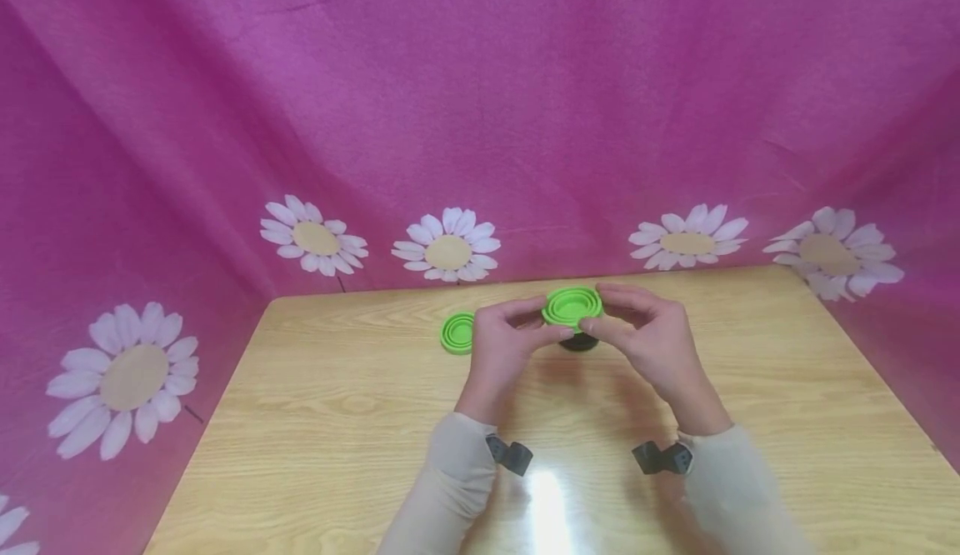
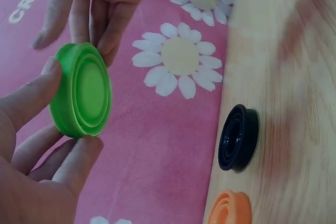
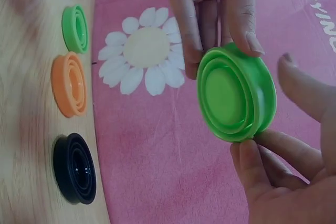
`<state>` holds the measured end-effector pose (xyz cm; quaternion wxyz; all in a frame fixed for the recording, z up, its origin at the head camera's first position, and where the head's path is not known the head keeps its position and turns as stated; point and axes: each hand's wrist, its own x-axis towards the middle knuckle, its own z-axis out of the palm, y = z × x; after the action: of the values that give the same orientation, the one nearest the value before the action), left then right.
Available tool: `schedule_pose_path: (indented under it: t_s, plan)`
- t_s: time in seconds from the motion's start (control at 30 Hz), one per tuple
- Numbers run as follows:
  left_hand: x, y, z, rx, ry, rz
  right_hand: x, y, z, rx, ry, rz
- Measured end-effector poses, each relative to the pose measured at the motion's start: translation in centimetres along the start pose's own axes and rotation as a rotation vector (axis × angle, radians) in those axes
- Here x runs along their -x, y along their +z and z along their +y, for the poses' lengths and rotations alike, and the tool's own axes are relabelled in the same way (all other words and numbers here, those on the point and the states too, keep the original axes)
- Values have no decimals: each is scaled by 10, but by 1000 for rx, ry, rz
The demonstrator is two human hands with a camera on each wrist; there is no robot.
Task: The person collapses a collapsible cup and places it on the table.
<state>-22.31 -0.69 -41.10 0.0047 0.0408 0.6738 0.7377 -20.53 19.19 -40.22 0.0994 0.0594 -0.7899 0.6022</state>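
Note:
Between both hands, above the table, is a green collapsible cup, folded flat into concentric rings. My left hand grips its left side, thumb on the near edge and fingers at the opposite rim. At the other side, the fingers of my right hand curl against the rim. The right wrist view shows the right thumb lifted a little off the edge. Below the held cup stands a black collapsible cup, partly covered in the head view.
On the wooden table, an orange collapsible cup sits between the black one and a second green cup. The left hand hides the orange one in the head view. A pink curtain with daisies hangs behind the table edge.

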Motion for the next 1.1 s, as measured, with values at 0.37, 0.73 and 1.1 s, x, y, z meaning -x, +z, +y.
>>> schedule_pose_path:
  t_s: [0.37, 0.73, 1.1]
  plan:
    - [-3, 11, 3, -78, 129, 28, 0, 0, 3, -23, -21, -4]
    - [-11, 30, -2, -240, 124, 43, -2, -7, 11, 93, -26, 40]
    - [-21, 66, -19, -246, 120, 27, -4, -30, 29, 169, 16, 75]
